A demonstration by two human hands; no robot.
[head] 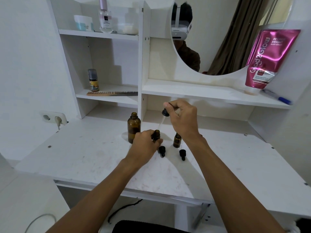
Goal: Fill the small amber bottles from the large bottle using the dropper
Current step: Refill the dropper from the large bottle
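Observation:
The large amber bottle [133, 127] stands open on the white desk [87, 158]. My left hand [145, 145] grips a small amber bottle [156, 134] just right of it, tilted a little. My right hand [182, 120] pinches the black bulb of the dropper [164, 115]; its glass tube slants down to the small bottle's mouth. A second small amber bottle [177, 140] stands upright to the right, partly behind my right wrist. Two black dropper caps [162, 150] [182, 154] lie on the desk in front of the bottles.
Shelves rise behind the desk with a comb [111, 93], a small yellow-labelled bottle [93, 80], jars, a perfume bottle [105, 17], a pink tube [267, 59] and a pen [277, 97]. A round mirror [218, 39] hangs above. A wall socket [53, 117] sits left.

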